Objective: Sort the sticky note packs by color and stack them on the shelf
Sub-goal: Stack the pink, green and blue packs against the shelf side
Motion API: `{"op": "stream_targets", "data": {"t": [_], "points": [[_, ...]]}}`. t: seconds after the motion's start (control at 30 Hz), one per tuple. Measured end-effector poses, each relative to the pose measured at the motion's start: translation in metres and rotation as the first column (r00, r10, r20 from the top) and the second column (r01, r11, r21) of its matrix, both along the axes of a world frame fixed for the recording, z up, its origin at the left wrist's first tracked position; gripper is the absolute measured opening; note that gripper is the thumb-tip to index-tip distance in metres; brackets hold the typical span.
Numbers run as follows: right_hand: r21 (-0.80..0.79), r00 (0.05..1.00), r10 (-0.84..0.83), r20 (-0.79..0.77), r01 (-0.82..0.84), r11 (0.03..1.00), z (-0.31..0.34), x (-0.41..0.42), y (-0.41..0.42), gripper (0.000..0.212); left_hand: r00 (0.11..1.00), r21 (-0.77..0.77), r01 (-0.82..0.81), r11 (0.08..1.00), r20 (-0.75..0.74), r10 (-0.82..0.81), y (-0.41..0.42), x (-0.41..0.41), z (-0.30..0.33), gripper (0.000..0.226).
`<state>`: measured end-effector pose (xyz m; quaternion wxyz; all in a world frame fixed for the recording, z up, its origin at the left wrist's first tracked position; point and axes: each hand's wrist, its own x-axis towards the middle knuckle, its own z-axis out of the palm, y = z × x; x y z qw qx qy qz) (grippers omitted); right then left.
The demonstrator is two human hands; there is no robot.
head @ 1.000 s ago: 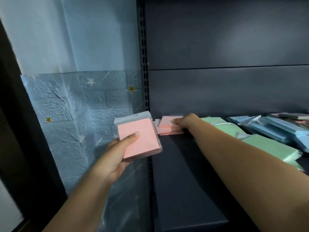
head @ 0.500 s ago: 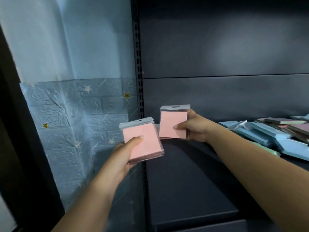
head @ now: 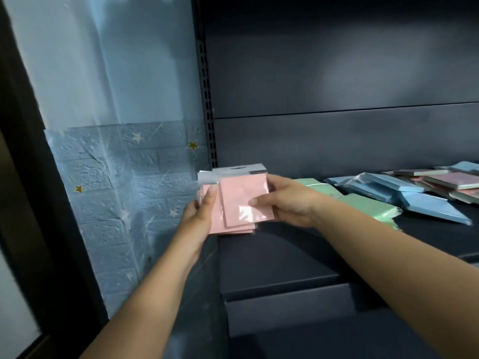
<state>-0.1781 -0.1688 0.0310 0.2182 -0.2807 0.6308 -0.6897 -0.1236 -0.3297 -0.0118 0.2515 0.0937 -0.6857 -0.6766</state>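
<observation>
Right now both hands are bringing pink packs together at the centre of the frame: the left hand point(head: 201, 215) is gripping the rear pink pack point(head: 213, 220), thumb lying across its front, while the right hand point(head: 286, 203) is pinching the front pink pack point(head: 245, 200) and laying it over the other. To do this well, I would be squaring the edges and lining up the grey header cards before setting the pair down, since the slick wrappers are likely to slide.

No box or bin is showing; the dark shelf point(head: 285, 257) is acting as the holder. At right centre it is carrying green packs point(head: 363, 203), with blue packs point(head: 427, 206) beyond and a mixed heap point(head: 445, 181) at the far right edge.
</observation>
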Motion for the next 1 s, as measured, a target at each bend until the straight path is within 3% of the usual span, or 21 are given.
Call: {"op": "stream_targets", "data": {"t": [0.13,0.27,0.37,0.43,0.53,0.6,0.67,0.83,1.0], "points": [[0.139,0.986,-0.010,-0.168,0.034,0.990,-0.007,0.012,-0.007,0.029,0.999,-0.093,0.012,0.996,-0.044,-0.016,0.008,0.010,0.004,0.111],[0.069,0.999,-0.004,-0.049,0.007,0.998,-0.006,0.017,-0.007,0.026,0.991,-0.145,0.058,0.988,-0.107,-0.074,0.012,0.012,-0.001,0.085],[-0.015,0.999,-0.028,0.024,0.028,0.999,0.002,0.016,-0.004,0.031,0.977,-0.236,0.072,0.969,-0.179,-0.116,0.018,0.016,0.000,0.119],[-0.086,0.999,-0.014,0.039,0.017,0.996,0.005,0.018,-0.004,0.033,0.968,-0.298,0.083,0.951,-0.204,-0.148,0.023,0.017,0.002,0.122],[-0.121,0.990,-0.144,0.002,0.143,0.982,0.002,0.018,-0.006,0.033,0.967,-0.369,0.162,0.915,-0.126,-0.222,0.026,0.016,0.006,0.093],[-0.086,0.978,-0.207,-0.006,0.206,0.975,-0.003,0.017,-0.007,0.043,0.970,-0.391,0.200,0.899,-0.048,-0.237,0.023,0.016,0.003,0.075],[-0.051,0.975,-0.221,0.001,0.221,0.974,-0.007,0.018,-0.006,0.050,0.972,-0.405,0.220,0.887,0.016,-0.234,0.022,0.015,-0.001,0.075],[-0.039,0.985,-0.167,0.036,0.169,0.985,-0.007,0.019,-0.003,0.044,0.976,-0.437,0.212,0.874,0.061,-0.207,0.027,0.016,-0.002,0.072],[0.009,0.987,-0.133,0.096,0.133,0.991,-0.005,0.018,-0.004,0.059,0.979,-0.446,0.203,0.872,0.097,-0.178,0.023,0.016,0.000,0.073]]}}
